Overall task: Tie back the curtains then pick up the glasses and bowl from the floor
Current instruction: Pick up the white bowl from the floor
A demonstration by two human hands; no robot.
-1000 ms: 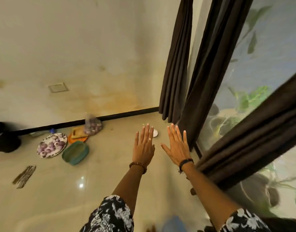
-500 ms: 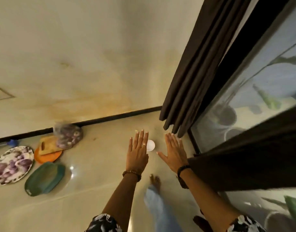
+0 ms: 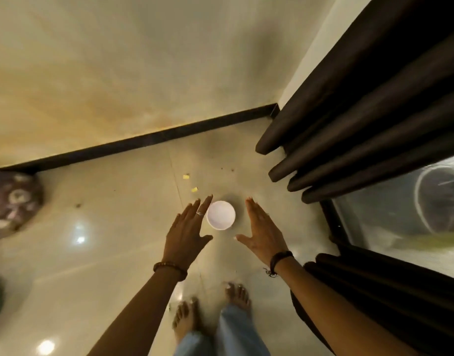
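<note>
The white bowl sits on the floor between the flat, empty left hand and right hand.

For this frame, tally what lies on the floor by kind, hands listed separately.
White bowl: 1
Yellow scraps: 2
Patterned plate, partly cut off at the left edge: 1
Open hands, left hand and right hand, flanking the bowl: 2
Total: 6
</note>
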